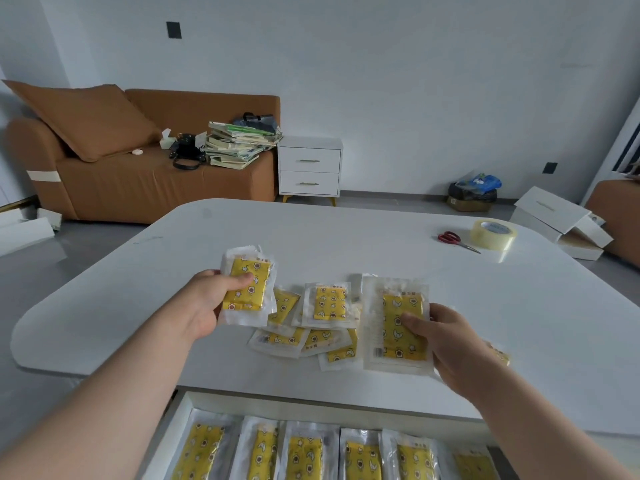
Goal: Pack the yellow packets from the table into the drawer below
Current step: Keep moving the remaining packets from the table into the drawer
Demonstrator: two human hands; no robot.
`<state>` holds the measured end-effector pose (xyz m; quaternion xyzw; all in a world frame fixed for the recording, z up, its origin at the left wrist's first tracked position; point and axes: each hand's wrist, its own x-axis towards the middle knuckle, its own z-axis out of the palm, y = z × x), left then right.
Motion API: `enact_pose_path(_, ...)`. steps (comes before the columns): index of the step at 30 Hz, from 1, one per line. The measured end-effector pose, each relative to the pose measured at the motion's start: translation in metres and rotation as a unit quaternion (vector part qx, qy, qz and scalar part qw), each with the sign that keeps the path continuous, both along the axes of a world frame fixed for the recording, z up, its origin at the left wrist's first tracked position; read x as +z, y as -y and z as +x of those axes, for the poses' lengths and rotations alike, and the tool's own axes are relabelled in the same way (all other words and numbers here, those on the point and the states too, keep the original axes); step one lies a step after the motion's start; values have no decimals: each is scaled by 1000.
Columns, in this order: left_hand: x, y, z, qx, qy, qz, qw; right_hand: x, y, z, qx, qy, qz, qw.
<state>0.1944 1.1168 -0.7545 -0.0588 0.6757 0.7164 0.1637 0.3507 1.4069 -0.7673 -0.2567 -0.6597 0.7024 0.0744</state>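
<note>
Left hand pinches a small packet by its side, thumb on the yellow face. Right hand grips a big packet the same way, and both packets are near the loose pile on the table. They look light, limp and slick in clear film (apt to slide off each other), so a pinch near an edge should do. Below the table's near edge the drawer is open, with a row filling what shows; free room there seems scarce. Scissors and tape lie well apart, far right.
</note>
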Motion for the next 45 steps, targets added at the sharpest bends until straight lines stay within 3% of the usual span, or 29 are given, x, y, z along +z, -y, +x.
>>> enact_pose_path(6, 19, 21, 68, -60, 34, 46, 997, 19, 15, 31, 30, 8, -13, 999)
enact_pose_path(15, 11, 50, 131, -62, 94, -69, 991, 16, 62, 70, 47, 51, -39, 997)
enact_pose_path(29, -33, 76, 138, -51, 148, -106, 982, -47, 116, 72, 123, 150, -80, 978)
enact_pose_path(37, -60, 78, 132, -49, 165, -105, 979, -83, 145, 43, 139, 177, -39, 973)
enact_pose_path(45, -91, 93, 129, -64, 169, -232, 956, -113, 165, 32, 188, 243, 121, 944)
